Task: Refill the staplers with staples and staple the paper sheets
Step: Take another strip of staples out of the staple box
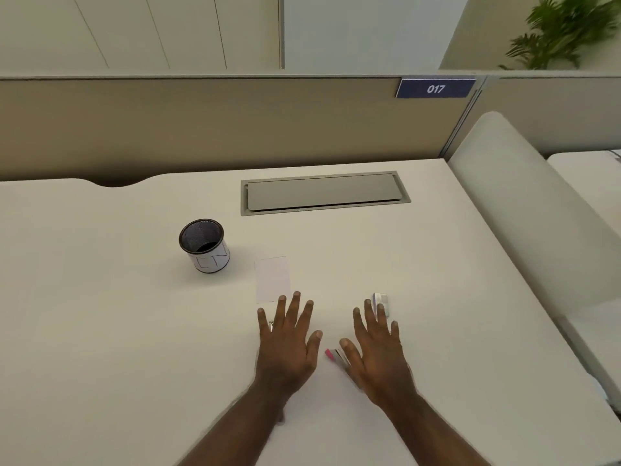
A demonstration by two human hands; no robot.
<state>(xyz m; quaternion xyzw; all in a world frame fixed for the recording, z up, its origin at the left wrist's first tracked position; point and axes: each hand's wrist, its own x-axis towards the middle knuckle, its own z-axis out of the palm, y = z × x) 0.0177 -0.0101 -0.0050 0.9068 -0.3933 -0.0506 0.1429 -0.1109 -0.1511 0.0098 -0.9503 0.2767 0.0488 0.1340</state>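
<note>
Two hands are laid flat on a white desk [437, 264], palms down, fingers straight and spread, nothing grasped by either. Beside the thumb of the right hand [378, 351] a small stapler [334, 356] is partly seen: a pink end and a pale metal strip show, the rest is hidden under the hand, so its state cannot be told. Just beyond the right fingertips a small white box [380, 302] is seen on the desk; its print is too blurred to be read. A white paper sheet [273, 279] is laid flat just ahead of the left hand [285, 344], its near edge touching or almost touching the fingertips. A small metallic glint is seen at the left hand's little finger, too small to be identified.

To the left of the sheet, well apart from the hands, a black mesh cup [204, 245] with a white paper label is stood upright. Farther back a grey cable hatch [324, 192] is set flush in the desk. The desk is bounded at the rear by a beige partition [201, 122] carrying a blue sign [436, 88] marked 017, and on the right by a pale side panel [524, 210].
</note>
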